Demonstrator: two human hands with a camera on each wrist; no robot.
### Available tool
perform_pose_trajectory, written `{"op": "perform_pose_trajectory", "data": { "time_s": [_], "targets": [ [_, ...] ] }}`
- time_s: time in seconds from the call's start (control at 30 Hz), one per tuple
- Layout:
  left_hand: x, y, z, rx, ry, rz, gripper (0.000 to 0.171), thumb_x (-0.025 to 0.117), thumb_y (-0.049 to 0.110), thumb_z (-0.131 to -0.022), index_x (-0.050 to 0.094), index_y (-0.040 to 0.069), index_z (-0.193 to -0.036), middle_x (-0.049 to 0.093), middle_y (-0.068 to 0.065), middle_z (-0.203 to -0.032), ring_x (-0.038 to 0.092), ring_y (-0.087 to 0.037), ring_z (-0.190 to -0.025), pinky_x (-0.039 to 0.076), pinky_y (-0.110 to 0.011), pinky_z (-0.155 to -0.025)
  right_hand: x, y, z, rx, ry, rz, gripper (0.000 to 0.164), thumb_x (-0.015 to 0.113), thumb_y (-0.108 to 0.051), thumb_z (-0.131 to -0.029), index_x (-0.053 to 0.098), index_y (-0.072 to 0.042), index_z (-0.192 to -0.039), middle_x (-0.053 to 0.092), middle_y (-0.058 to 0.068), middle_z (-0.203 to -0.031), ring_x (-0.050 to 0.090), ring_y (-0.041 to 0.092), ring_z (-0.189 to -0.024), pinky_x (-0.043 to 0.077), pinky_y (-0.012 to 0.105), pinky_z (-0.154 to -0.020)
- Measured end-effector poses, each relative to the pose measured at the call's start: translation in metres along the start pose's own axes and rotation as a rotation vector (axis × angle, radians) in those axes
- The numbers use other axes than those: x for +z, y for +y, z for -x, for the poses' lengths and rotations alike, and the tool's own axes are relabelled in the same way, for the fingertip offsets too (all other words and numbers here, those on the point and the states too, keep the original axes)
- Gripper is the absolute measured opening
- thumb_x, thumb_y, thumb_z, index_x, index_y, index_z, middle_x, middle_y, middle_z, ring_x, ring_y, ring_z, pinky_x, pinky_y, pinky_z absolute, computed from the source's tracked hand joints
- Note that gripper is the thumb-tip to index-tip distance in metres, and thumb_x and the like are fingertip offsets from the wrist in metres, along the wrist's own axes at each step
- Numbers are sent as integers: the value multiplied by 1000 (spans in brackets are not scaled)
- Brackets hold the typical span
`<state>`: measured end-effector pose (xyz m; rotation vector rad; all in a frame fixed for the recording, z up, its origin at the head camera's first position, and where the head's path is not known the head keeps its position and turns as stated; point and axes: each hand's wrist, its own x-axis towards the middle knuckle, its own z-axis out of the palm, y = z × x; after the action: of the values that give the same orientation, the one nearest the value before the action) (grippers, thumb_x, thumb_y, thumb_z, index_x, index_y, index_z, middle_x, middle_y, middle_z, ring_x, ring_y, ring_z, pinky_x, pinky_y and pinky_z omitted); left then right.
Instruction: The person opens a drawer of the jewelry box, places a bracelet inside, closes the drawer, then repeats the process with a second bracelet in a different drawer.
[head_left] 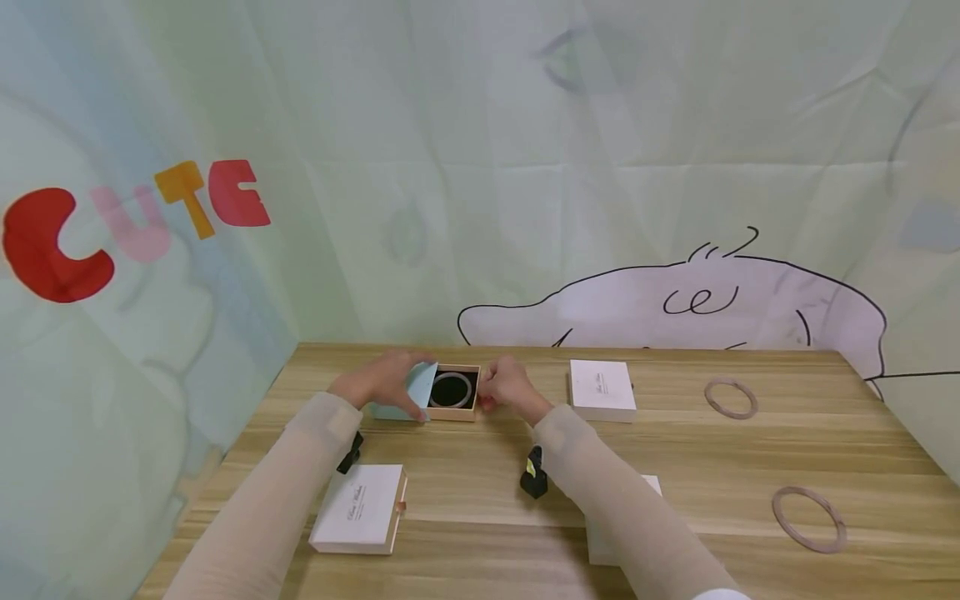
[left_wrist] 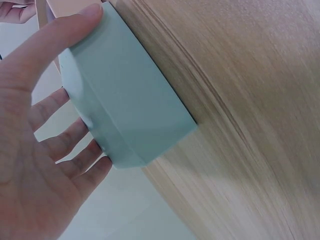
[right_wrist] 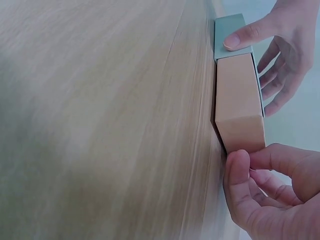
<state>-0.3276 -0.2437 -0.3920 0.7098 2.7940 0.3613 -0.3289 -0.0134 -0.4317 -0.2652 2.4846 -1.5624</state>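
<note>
A light blue drawer box point(head_left: 420, 385) lies near the table's back edge, its peach inner drawer point(right_wrist: 240, 90) slid partly out to the right. Inside the drawer, on a black lining, sits a pale round bangle point(head_left: 469, 392). My left hand point(head_left: 386, 383) grips the blue sleeve, thumb on the near side and fingers spread along the far side, as the left wrist view shows. At the drawer's right end my right hand point(head_left: 510, 387) pinches with thumb and forefinger; its fingertips point(right_wrist: 240, 162) hide whatever small part they hold.
A white box point(head_left: 602, 387) stands right of my right hand, another white box point(head_left: 360, 508) at front left. My right forearm partly covers a pale box point(head_left: 603, 537). Two loose bangles lie at the right: a far bangle point(head_left: 738, 415) and a near bangle point(head_left: 821, 548). Printed cloth point(head_left: 480, 208) hangs behind the table.
</note>
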Motion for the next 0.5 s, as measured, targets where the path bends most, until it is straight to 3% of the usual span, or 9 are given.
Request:
{"op": "perform_pose_trajectory", "data": {
  "time_s": [0.5],
  "targets": [
    [0,0,-1,-5,-3,7,95,93,33,-68,48,2,-146,49,-20,-144,48,-36,-124,42,-51,-99,4,2,-4,-28,-13,38,18,64,14,-83,64,7,-66,59,5,-52,56,10,-44,49,20,-49]
  ]
}}
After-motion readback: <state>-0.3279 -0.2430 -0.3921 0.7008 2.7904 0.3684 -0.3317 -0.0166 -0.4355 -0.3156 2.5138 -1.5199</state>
